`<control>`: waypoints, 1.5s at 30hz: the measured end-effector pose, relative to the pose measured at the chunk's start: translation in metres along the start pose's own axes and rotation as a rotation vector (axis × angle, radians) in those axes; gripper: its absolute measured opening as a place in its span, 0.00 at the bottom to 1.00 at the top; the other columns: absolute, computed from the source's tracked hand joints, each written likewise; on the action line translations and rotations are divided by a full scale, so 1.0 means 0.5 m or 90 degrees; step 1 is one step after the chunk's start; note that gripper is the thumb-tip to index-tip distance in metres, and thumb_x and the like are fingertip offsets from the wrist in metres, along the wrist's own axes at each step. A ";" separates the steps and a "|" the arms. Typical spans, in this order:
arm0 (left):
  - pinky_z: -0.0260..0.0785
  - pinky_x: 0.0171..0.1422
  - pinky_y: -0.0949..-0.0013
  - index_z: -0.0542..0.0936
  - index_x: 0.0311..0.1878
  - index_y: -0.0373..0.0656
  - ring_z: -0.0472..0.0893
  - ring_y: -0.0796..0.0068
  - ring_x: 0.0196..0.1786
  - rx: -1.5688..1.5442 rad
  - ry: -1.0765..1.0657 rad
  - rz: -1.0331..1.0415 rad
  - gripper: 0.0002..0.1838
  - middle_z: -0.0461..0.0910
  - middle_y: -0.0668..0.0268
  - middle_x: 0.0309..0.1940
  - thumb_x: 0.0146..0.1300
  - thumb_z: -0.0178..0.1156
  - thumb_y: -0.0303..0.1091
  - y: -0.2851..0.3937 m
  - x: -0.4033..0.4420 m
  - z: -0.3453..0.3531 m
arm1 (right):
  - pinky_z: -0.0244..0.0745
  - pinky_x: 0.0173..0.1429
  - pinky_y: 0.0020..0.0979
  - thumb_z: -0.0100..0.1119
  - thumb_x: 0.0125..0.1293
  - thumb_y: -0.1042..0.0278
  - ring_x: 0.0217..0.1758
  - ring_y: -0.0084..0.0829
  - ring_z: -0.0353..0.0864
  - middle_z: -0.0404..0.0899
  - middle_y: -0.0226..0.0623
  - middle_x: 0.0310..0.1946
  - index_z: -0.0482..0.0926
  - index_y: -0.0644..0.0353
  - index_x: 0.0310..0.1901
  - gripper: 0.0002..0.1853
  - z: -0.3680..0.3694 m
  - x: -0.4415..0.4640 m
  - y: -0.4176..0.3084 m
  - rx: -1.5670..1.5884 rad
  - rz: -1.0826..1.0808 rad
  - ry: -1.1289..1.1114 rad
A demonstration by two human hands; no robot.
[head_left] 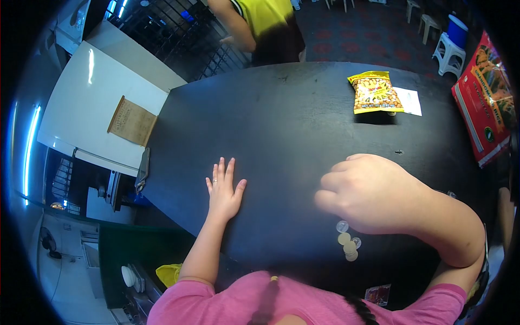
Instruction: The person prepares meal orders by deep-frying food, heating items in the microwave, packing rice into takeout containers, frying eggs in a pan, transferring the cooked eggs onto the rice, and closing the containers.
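Observation:
My left hand (224,189) lies flat on the dark tabletop (271,130), fingers spread, a ring on one finger. Over the right half of the table is my right hand (355,187), its fingers curled; what they hold, if anything, is hidden. Several coins (350,248) lie just below that hand, some silver and some gold-coloured, partly overlapping. Farther back on the table, a yellow snack packet (376,92) rests beside a white paper (409,101).
A red rice bag (485,103) stands at the right edge. Beyond the table is a person in a yellow top (268,27). A white stool (449,54) carries a blue container (457,31). At the left is a white surface with a brown sign (132,120).

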State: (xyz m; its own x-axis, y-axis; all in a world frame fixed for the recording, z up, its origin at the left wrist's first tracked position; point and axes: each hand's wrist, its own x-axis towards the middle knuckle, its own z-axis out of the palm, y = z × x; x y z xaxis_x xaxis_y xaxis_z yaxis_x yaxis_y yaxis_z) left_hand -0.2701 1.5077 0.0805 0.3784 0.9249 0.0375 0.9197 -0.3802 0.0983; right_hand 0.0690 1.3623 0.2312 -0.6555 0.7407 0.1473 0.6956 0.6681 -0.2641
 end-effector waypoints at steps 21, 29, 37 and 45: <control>0.49 0.77 0.37 0.58 0.76 0.44 0.54 0.38 0.77 0.025 0.001 0.225 0.36 0.52 0.42 0.76 0.72 0.50 0.53 0.034 -0.113 -0.033 | 0.80 0.37 0.42 0.60 0.50 0.68 0.30 0.43 0.84 0.80 0.42 0.23 0.81 0.61 0.28 0.06 0.027 0.162 -0.145 -0.107 -0.075 -0.086; 0.43 0.80 0.41 0.66 0.72 0.42 0.60 0.50 0.77 -0.563 -0.320 0.639 0.33 0.66 0.53 0.71 0.65 0.63 0.38 -0.034 -0.340 -0.080 | 0.76 0.35 0.43 0.61 0.48 0.66 0.29 0.43 0.80 0.77 0.37 0.22 0.77 0.56 0.29 0.06 0.070 0.363 -0.287 -0.084 -0.218 -0.140; 0.54 0.78 0.58 0.67 0.71 0.34 0.67 0.61 0.73 -0.929 -0.382 0.295 0.29 0.70 0.54 0.69 0.71 0.57 0.40 -0.334 -0.589 -0.083 | 0.81 0.43 0.45 0.57 0.57 0.70 0.37 0.48 0.85 0.83 0.48 0.28 0.83 0.60 0.36 0.08 0.133 0.617 -0.528 -0.152 -0.347 -0.214; 0.56 0.78 0.58 0.62 0.73 0.34 0.66 0.63 0.73 -1.061 -0.501 0.010 0.27 0.68 0.55 0.70 0.75 0.51 0.33 -0.458 -0.708 -0.035 | 0.80 0.50 0.45 0.66 0.61 0.54 0.48 0.46 0.85 0.84 0.48 0.41 0.57 0.58 0.74 0.44 0.126 0.841 -0.546 -0.230 0.047 0.025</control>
State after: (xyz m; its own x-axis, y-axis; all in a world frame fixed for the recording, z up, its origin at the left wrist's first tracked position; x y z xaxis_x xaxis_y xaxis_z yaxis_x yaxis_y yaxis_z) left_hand -0.6166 1.2676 0.0623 0.7907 0.5206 -0.3221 0.0563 0.4621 0.8851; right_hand -0.4151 1.4872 0.3053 -0.5926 0.7854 0.1790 0.8042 0.5894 0.0764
